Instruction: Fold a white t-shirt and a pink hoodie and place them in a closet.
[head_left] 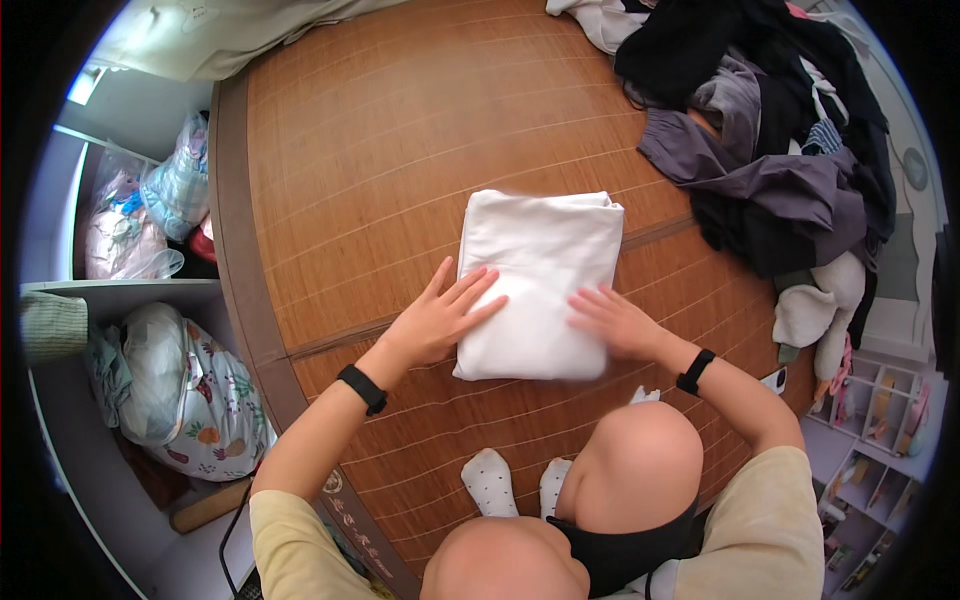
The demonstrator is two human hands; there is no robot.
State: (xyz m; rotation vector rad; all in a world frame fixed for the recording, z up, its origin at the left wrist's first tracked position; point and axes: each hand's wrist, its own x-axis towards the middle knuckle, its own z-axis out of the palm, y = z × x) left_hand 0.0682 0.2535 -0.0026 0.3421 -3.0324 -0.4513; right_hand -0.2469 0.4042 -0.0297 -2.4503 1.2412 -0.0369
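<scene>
A white folded cloth garment (536,247) lies as a neat rectangle on the brown bamboo mat (420,150), in front of my knees. My left hand (442,315) rests at its left edge, fingers spread, the fingertips on the fabric. At the right edge my right hand (622,319) is slightly blurred, with its fingers over the cloth; whether it presses down I cannot tell. Neither hand grips anything. Which kind of garment this is stays hidden by the folds.
A heap of dark clothes (757,150) covers the mat's right side. Left of the mat are open shelves with plastic-bagged textiles (172,180) and a fruit-print bag (217,405). A phone (776,379) lies at the right edge, near a compartment organizer (874,465). A pale curtain (217,37) hangs top left.
</scene>
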